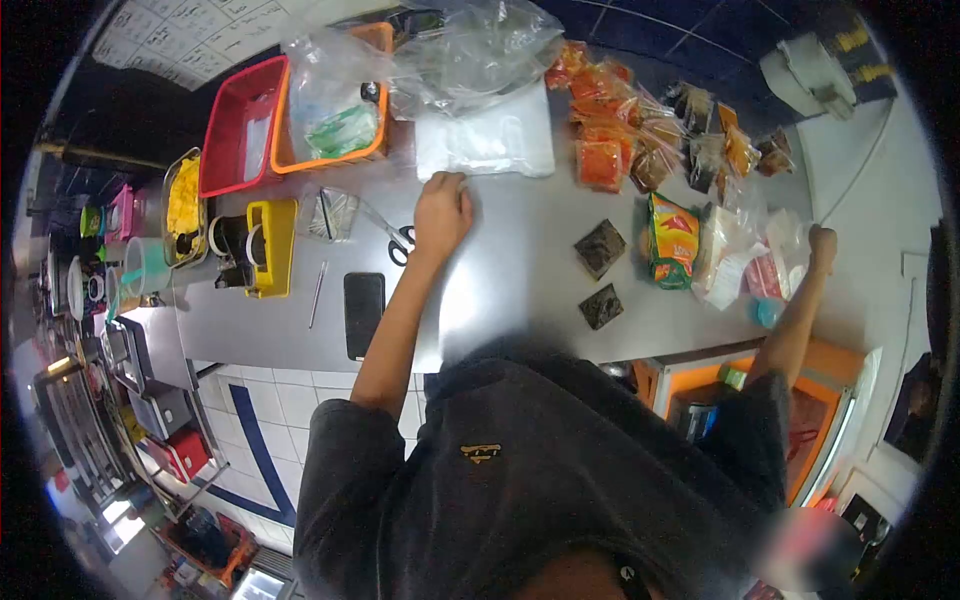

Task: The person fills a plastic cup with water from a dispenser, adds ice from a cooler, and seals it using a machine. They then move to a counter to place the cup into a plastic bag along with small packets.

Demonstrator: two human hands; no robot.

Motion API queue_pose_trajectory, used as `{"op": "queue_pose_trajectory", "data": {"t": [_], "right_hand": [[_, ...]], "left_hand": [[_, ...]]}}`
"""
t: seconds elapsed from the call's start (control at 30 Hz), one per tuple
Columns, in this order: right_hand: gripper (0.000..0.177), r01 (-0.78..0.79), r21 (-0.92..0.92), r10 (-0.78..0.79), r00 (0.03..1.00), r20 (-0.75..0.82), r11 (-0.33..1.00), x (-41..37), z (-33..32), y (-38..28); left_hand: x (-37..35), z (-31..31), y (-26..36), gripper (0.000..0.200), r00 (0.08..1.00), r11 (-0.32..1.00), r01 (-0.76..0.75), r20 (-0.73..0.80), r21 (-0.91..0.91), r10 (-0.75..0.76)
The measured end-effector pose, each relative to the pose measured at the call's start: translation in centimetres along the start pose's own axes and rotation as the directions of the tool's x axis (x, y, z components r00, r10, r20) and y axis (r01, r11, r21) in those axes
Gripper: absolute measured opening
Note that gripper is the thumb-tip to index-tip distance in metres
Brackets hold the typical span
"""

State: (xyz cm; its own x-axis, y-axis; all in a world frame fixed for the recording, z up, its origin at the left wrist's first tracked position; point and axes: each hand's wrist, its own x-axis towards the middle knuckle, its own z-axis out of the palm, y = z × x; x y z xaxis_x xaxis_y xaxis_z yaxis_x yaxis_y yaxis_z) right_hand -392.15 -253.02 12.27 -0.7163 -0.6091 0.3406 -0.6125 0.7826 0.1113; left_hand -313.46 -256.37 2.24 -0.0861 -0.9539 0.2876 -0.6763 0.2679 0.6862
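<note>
My left hand (pixel 443 212) rests on the steel table with its fingers curled in, at the lower edge of a stack of white plastic bags (pixel 485 145). Nothing shows in it. Just left of its wrist lie black-handled scissors (pixel 400 246). My right hand (pixel 822 249) is closed in a fist at the table's right side, beside a clear plastic bag (pixel 786 240) with pink and white contents. What that fist holds, if anything, is hidden. Between the hands lie two dark flat packets (pixel 600 249) and a yellow-green printed pouch (pixel 673 240).
Packets with orange contents (pixel 599 165) and several darker ones fill the back right. At the back left stand a red bin (pixel 240 125) and an orange bin (pixel 330 160). A yellow tape dispenser (pixel 270 250), a pen (pixel 318 295) and a black phone (pixel 364 315) lie left.
</note>
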Motion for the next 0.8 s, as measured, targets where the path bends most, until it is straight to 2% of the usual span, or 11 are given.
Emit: {"op": "queue_pose_trajectory", "data": {"t": [0.07, 0.1, 0.13, 0.17, 0.2, 0.27, 0.3, 0.4, 0.47, 0.57, 0.8], "right_hand": [[0.033, 0.522, -0.119, -0.535, 0.807, -0.251, 0.844, -1.7, 1.0, -5.4], [0.030, 0.498, 0.285, -0.434, 0.862, -0.260, 0.819, -10.4, -8.0, -15.6], [0.029, 0.528, 0.341, -0.398, 0.833, -0.383, 0.777, -16.0, -10.3, -22.2], [0.030, 0.676, 0.489, -0.503, 0.737, -0.451, 0.551, -20.2, -9.4, -26.8], [0.026, 0.691, 0.540, -0.786, 0.613, -0.084, 0.481, -25.6, -16.0, -32.9], [0.015, 0.787, 0.613, -0.920, 0.192, -0.343, -0.064, -31.6, -11.5, -40.3], [0.010, 0.763, 0.580, -0.800, 0.144, -0.583, -0.285, -34.8, -9.6, -43.8], [0.008, 0.683, 0.663, -0.886, 0.049, -0.462, -0.308, -38.4, -8.0, -50.2], [0.012, 0.837, 0.534, -0.972, 0.008, -0.233, -0.121, -38.7, -7.8, -52.6], [0.019, 0.788, 0.614, -0.999, -0.022, -0.047, -0.046, -37.4, -8.4, -53.7], [0.023, 0.676, 0.722, -0.988, -0.138, -0.073, -0.148, -36.5, -8.0, -55.3]], "left_hand": [[0.0, 0.7, 0.4, 0.026, 0.999, 0.996, -0.040, 0.007, 0.081, 0.039], [-0.2, 1.2, 0.5, 0.026, 0.999, 0.996, -0.036, 0.003, 0.086, 0.036], [-0.5, 1.6, 0.5, 0.031, 0.999, 0.993, -0.047, -0.010, 0.107, 0.048], [-0.8, 2.0, 0.6, 0.037, 0.998, 0.990, -0.061, -0.018, 0.129, 0.064], [-1.2, 2.5, 0.8, 0.036, 0.996, 0.987, -0.078, -0.037, 0.140, 0.084], [-1.6, 2.7, 1.4, 0.039, 0.995, 0.979, -0.090, -0.023, 0.182, 0.096], [-1.9, 2.8, 1.6, 0.041, 0.995, 0.971, -0.098, -0.010, 0.217, 0.102], [-2.9, 3.1, 1.5, 0.044, 0.998, 0.981, -0.060, 0.005, 0.184, 0.060], [-3.7, 2.8, 1.3, 0.045, 0.999, 0.987, -0.032, 0.012, 0.156, 0.031], [-4.7, 2.4, 1.1, 0.044, 1.000, 0.990, 0.017, -0.004, 0.137, -0.017], [-5.3, 2.6, 1.4, 0.042, 0.999, 0.993, 0.045, -0.024, 0.109, -0.043]]}}
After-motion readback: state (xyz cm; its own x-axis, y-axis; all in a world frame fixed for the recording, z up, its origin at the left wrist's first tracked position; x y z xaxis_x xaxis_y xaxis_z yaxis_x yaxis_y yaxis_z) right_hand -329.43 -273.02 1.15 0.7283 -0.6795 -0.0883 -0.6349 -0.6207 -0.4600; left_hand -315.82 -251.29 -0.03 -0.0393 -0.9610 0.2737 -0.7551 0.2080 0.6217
